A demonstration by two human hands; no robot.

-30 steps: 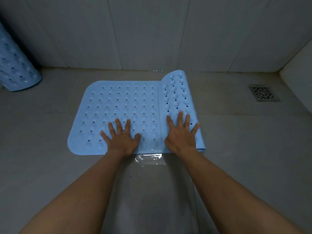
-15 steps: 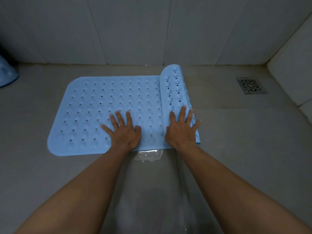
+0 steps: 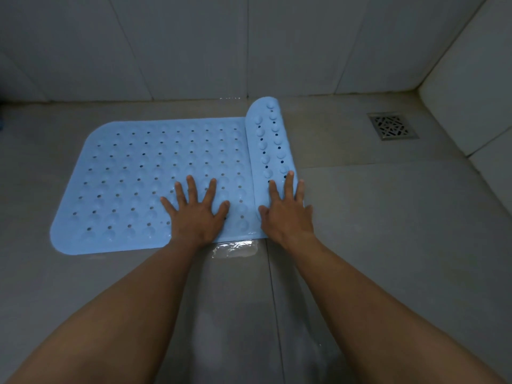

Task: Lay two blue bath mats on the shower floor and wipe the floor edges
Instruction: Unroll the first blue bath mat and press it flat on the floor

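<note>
Two bare arms in dim light, the left forearm and the right forearm uncovered right up to the wrists; the left hand and the right hand bare as well, slim fingers, knuckles and tendons faintly ridged across their backs

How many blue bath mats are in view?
1: a partly unrolled mat on the floor, left hand on its flat part, right hand on its roll. Another may lie outside the frame.
</note>
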